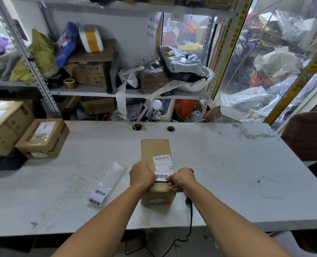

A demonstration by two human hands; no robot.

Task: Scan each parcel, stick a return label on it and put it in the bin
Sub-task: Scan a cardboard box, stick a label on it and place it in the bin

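While the parcel [156,164] lies flat near the front middle of the worktop [228,173], both hands meet over its near end. It is a long brown cardboard box with a white shipping label [162,162] stuck on its top face. Just below that label sits the return label [161,176] (a white strip with bold black characters), held against the box top. The left hand [141,175] has its fingers curled over the strip's left end, pinching it at the box's left edge. The right hand [181,179] pinches the strip's right end with curled fingertips at the box's right edge.

Behind and under the right hand a black scanner [188,200] lies on the worktop just beside the parcel, and its coiled cable [191,216] drops over the front edge. To the left of the parcel, a little apart from it, lies a strip of label backing [107,184] with two more printed labels at its near end. Two other cardboard boxes [42,138] stand at the far left of the worktop, touching each other. Beyond the worktop, metal shelves [98,91] carry bags, boxes and tape rolls.
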